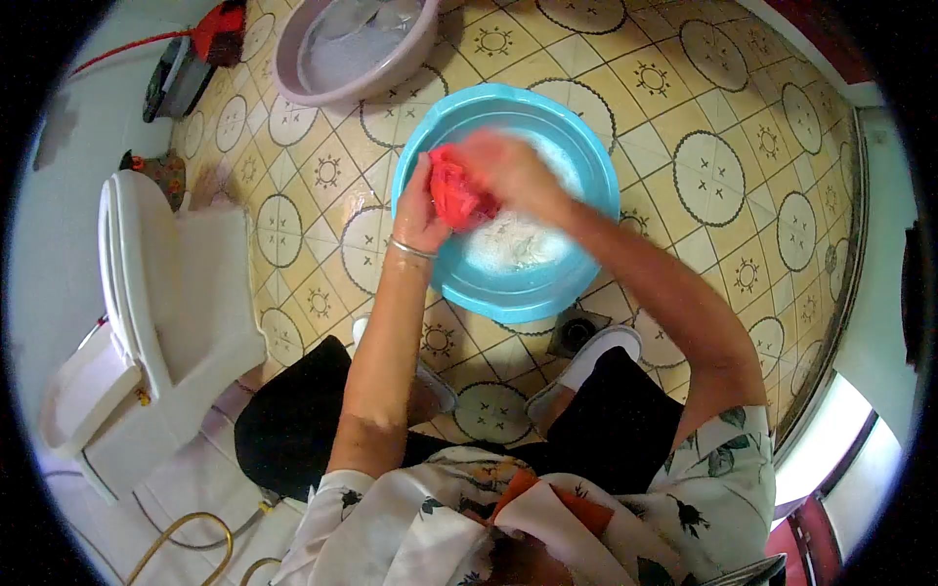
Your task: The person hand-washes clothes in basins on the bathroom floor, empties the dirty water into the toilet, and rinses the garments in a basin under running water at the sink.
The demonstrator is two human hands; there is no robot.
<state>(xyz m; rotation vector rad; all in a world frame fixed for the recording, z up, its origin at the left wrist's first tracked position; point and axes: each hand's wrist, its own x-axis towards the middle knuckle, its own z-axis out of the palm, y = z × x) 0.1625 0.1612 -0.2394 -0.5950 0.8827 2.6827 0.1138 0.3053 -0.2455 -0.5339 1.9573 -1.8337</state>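
A wet red cloth (459,193) is bunched up over the left side of a light blue basin (518,310). My left hand (420,217), with a bangle at the wrist, is closed around the cloth's left side. Across its upper right lies my right hand (508,168), so smeared by motion that its fingers cannot be made out. Foamy water and a pale, whitish cloth (513,239) fill the basin below both hands.
A pink basin (283,73) of soapy water stands on the tiled floor at upper left. At left is a white toilet (181,313), with a yellow hose (230,537) below it. A floor drain (576,334) sits near my right slipper (611,347).
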